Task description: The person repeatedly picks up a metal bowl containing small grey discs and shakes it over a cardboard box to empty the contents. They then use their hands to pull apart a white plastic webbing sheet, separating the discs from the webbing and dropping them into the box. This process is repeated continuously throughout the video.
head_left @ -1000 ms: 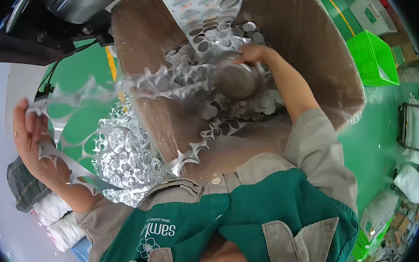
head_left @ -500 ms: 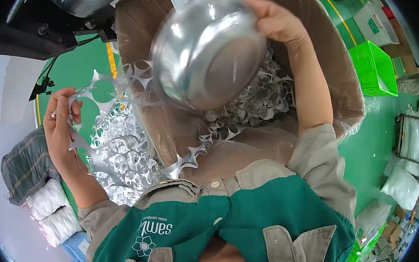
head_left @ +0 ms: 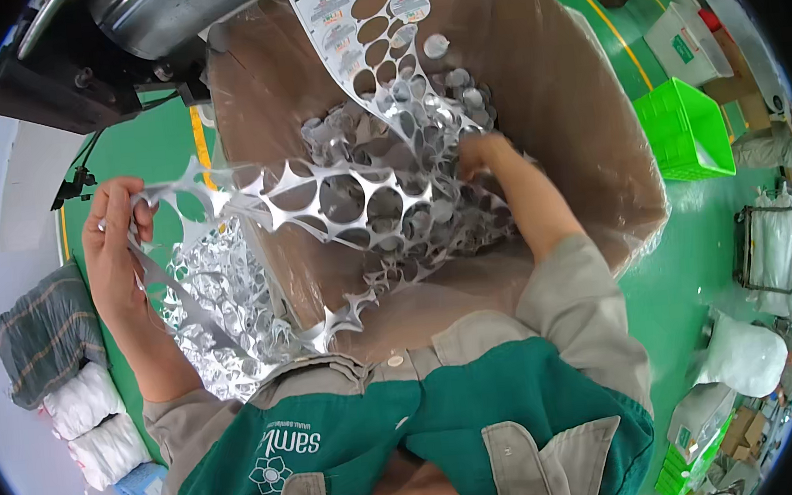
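Left hand [head_left: 115, 246] pinches the silvery punched foil strip [head_left: 337, 201]; right hand [head_left: 480, 152], grip hidden, digs in the lined brown carton [head_left: 581, 112]. Keep strip taut.

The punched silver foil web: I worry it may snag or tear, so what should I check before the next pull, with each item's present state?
1. Left hand grip on the punched silver foil web: ok, pinched at its end.
2. Right hand free of the web: cannot tell, partly hidden.
3. Web untorn: cannot tell.
4. Web over the edge of the plastic-lined brown cardboard box: ok.
5. Loose silver foil discs inside the box: ok.
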`<state>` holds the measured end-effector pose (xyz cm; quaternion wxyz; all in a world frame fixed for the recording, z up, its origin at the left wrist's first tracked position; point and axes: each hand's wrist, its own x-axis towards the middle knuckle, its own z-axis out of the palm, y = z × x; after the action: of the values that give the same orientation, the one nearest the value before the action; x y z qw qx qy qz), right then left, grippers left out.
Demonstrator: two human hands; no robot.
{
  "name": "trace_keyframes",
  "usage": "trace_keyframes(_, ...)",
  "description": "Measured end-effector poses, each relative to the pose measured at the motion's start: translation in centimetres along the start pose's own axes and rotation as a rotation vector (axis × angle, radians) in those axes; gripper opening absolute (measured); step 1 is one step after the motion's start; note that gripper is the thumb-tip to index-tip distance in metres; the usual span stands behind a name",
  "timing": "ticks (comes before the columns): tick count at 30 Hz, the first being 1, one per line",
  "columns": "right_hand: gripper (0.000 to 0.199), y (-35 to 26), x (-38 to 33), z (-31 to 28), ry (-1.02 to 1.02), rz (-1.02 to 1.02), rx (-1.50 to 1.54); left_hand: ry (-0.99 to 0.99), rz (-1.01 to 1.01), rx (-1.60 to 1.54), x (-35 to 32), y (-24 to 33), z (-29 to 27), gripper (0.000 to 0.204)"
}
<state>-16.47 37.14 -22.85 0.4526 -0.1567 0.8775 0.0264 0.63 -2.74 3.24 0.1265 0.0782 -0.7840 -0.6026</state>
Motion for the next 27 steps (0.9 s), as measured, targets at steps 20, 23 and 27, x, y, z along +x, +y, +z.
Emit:
trace_keyframes(20, 0.033, 4.7, 6.9, 6.5, 0.481, 0.091, 0.011, 1.000, 0.873, 0.583, -7.6, 3.2, -38.7, 0.038)
trace_keyframes(23, 0.034, 3.7, 5.1, 5.8, 0.189, -0.015, -0.076, 0.568, 0.001, 1.039, -15.8, -1.8, -51.2, 0.052)
trace_keyframes(27, 0.036, 3.1, 3.0, 3.7, 0.066, -0.029, 0.096, 0.450, 0.101, 1.424, -7.5, -3.0, -26.6, 0.042)
